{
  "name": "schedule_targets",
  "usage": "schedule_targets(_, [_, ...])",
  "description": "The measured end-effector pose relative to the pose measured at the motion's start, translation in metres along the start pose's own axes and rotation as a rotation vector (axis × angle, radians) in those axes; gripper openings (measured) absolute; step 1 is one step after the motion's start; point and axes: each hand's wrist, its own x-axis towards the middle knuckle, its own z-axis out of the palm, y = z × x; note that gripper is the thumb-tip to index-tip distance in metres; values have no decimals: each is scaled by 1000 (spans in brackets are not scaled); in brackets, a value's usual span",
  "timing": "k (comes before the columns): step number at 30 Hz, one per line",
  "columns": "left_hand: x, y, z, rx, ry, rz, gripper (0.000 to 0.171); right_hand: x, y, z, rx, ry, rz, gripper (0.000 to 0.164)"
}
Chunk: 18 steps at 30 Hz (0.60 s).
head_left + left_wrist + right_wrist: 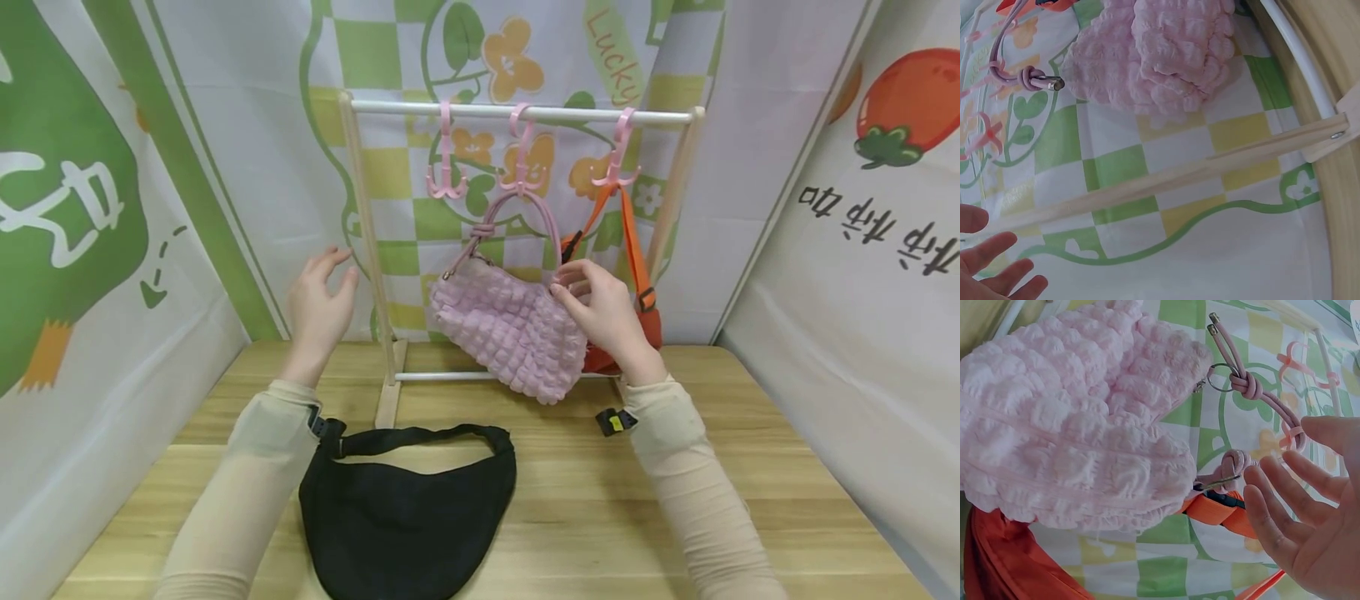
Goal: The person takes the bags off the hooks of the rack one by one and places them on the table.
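Observation:
A pink puckered handbag (510, 329) hangs tilted by its knotted handle (549, 218) from the middle pink hook (522, 171), its right end lower. My right hand (603, 308) is beside the bag's upper right end, close to the handle. In the right wrist view its fingers (1297, 487) are spread and relaxed, holding nothing. My left hand (322, 300) is raised just left of the rack's left post (367, 242). Its fingers (988, 253) are loosely extended, with nothing held.
An orange-red bag (651, 327) hangs from the right hook (618, 158), partly behind the pink one. The left hook (446, 162) carries nothing. A rack (483, 109) with wooden posts stands on the wooden table (600, 517). A black shoulder bag (405, 517) lies in front.

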Motion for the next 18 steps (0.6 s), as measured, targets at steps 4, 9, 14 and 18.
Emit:
schedule_targets(4, [6,6,5,-7,35,50,36,5,2,-3,7,23,9,37])
schedule_targets(9, [11,14,8,-11,48,83,37,11,5,-7,1,40,6,40])
schedule_targets(14, [15,20,8,-6,45,91,38,16,4,-11,-6,36,13,42])
schedule_targets(18, [20,25,10,4,42,107,39,19,5,-13,-16,25,27,44])
